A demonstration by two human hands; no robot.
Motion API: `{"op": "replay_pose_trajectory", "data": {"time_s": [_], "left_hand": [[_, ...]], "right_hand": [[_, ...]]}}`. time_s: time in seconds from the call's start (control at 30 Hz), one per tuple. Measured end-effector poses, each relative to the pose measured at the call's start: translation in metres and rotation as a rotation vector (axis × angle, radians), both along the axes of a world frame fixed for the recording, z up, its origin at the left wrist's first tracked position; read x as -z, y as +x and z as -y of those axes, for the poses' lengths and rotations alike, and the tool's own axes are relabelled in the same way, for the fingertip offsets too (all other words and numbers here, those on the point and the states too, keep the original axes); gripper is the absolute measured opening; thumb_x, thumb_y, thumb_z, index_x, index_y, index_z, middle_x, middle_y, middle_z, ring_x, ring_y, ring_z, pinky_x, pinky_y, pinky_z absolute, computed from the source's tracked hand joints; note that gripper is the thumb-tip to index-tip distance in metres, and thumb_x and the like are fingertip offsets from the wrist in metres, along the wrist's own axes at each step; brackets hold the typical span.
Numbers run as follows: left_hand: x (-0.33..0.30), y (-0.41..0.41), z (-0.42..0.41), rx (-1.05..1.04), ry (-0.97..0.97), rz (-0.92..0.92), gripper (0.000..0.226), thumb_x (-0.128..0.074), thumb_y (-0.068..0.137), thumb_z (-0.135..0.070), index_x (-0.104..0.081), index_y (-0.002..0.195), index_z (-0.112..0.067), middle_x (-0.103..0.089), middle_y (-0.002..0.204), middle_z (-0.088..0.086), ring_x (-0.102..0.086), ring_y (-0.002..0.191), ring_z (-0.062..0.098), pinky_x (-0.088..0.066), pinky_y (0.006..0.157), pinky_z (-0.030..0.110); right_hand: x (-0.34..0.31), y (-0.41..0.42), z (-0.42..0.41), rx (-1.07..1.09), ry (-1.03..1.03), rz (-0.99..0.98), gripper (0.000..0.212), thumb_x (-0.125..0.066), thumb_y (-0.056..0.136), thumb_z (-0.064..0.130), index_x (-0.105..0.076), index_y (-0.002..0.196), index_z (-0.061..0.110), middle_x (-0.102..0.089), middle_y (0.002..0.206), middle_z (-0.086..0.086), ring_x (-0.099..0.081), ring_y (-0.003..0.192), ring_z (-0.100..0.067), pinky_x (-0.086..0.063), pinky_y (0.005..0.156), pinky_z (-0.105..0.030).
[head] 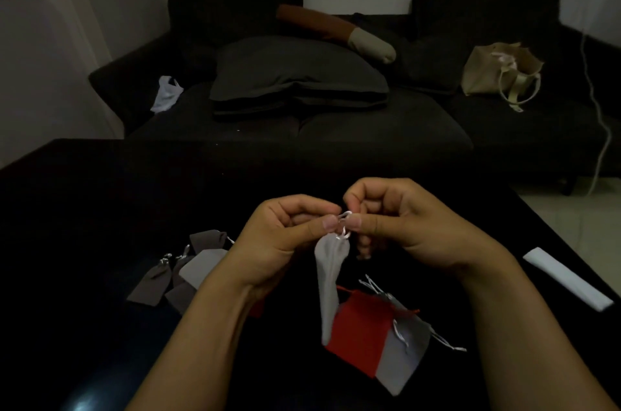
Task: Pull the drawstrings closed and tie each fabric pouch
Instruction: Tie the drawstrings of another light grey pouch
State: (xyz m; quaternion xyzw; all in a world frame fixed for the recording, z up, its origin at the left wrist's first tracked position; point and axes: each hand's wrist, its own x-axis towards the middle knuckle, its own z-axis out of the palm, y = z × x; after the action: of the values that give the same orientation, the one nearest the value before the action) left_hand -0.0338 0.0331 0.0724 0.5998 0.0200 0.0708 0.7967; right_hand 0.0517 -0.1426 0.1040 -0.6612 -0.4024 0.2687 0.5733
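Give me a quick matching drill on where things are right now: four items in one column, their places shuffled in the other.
Items:
1. light grey pouch
2. red pouch
3. beige tote bag
4. white folded strip

Places:
A. on the sofa, right side
B. flat on the dark table, under the hanging pouch
C. near the table's right edge
D. hanging from its drawstring, pinched by the left hand and right hand

Pairs: 1-D, 2-B, 3-A, 4-C
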Motion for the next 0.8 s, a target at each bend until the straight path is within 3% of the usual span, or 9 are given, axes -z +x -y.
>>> {"op": "replay_pose_trajectory", "data": {"time_s": [0.17, 0.3, 0.47, 0.6, 0.7, 0.8], "left_hand": [[0.003, 0.005, -0.002, -0.104, 0.048, 0.013, 0.022, -0.072, 0.066, -0.007, -0.075, 0.088, -0.01, -0.077, 0.081, 0.011, -0.074, 0.075, 0.014, -0.056, 0.067, 0.019], [0.005, 0.009, -0.005, -0.236, 0.16, 0.026, 0.016, -0.074, 0.071, -0.007, -0.075, 0.087, -0.01, -0.077, 0.082, 0.008, -0.074, 0.078, 0.013, -0.055, 0.068, 0.017], [0.008, 0.008, -0.002, -0.205, 0.347, 0.041, 0.013, -0.069, 0.084, -0.002, -0.076, 0.092, -0.01, -0.077, 0.087, 0.005, -0.073, 0.084, 0.014, -0.057, 0.074, 0.021], [0.008, 0.006, -0.005, -0.097, 0.375, 0.04, 0.016, -0.066, 0.085, -0.001, -0.075, 0.09, -0.014, -0.077, 0.087, 0.005, -0.072, 0.085, 0.014, -0.055, 0.074, 0.022], [0.005, 0.005, -0.004, -0.04, 0.317, 0.048, 0.022, -0.07, 0.078, -0.005, -0.072, 0.099, -0.013, -0.077, 0.086, 0.009, -0.073, 0.085, 0.017, -0.056, 0.077, 0.023], [0.001, 0.003, -0.002, -0.005, 0.238, 0.066, 0.046, -0.073, 0.069, -0.012, -0.065, 0.114, -0.016, -0.077, 0.084, 0.009, -0.074, 0.086, 0.019, -0.056, 0.084, 0.025]], "right_hand": [[0.001, 0.008, 0.004, 0.158, -0.073, 0.12, 0.018, -0.076, 0.078, 0.011, -0.07, 0.094, 0.007, -0.069, 0.069, -0.019, -0.066, 0.065, -0.021, -0.054, 0.067, -0.03], [-0.001, 0.015, 0.014, 0.269, -0.326, 0.359, 0.006, -0.079, 0.079, 0.014, -0.079, 0.084, 0.019, -0.075, 0.074, -0.005, -0.072, 0.073, -0.014, -0.058, 0.073, -0.03], [-0.005, 0.002, -0.001, 0.235, -0.24, 0.498, 0.008, -0.079, 0.08, 0.017, -0.081, 0.086, 0.022, -0.075, 0.079, 0.007, -0.069, 0.077, 0.001, -0.054, 0.074, -0.018], [-0.001, -0.002, -0.012, 0.282, -0.189, 0.651, 0.01, -0.077, 0.082, 0.02, -0.08, 0.091, 0.024, -0.071, 0.082, 0.011, -0.066, 0.08, 0.001, -0.051, 0.071, -0.015], [0.002, 0.001, -0.011, 0.319, -0.142, 0.599, 0.01, -0.078, 0.081, 0.018, -0.08, 0.089, 0.022, -0.072, 0.081, 0.009, -0.068, 0.079, -0.002, -0.053, 0.07, -0.019], [0.002, 0.003, -0.007, 0.325, -0.058, 0.381, 0.01, -0.079, 0.078, 0.011, -0.08, 0.086, 0.016, -0.076, 0.079, 0.004, -0.072, 0.078, -0.006, -0.052, 0.071, -0.016]]}}
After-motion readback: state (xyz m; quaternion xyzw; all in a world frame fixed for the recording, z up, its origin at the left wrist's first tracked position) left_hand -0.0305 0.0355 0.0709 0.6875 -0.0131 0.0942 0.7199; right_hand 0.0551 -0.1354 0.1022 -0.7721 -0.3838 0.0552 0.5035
